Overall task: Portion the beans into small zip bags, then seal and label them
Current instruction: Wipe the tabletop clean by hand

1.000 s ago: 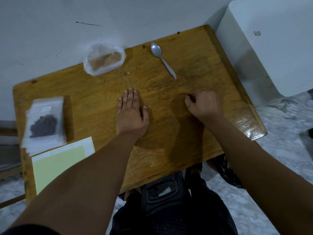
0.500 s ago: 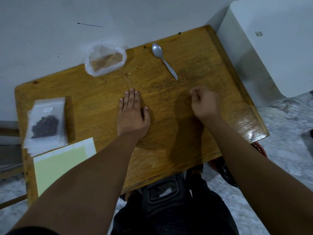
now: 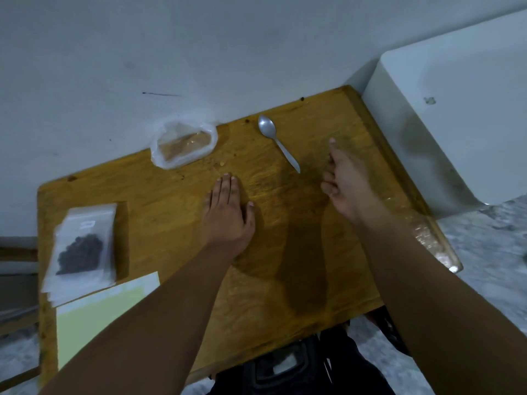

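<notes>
Resting left hand [image 3: 226, 215] flat on the wooden table [image 3: 285, 252], fingers straight, gripping nothing. Holding right hand [image 3: 346, 183] up just right of the spoon [image 3: 275, 138], blurred, forefinger stretching far, other fingers loosely curling, nothing seen in it. Lying at the left edge, atop a stack of bags: zip bag of beans [image 3: 82, 246], just far of the yellow label sheet [image 3: 97, 312].
</notes>
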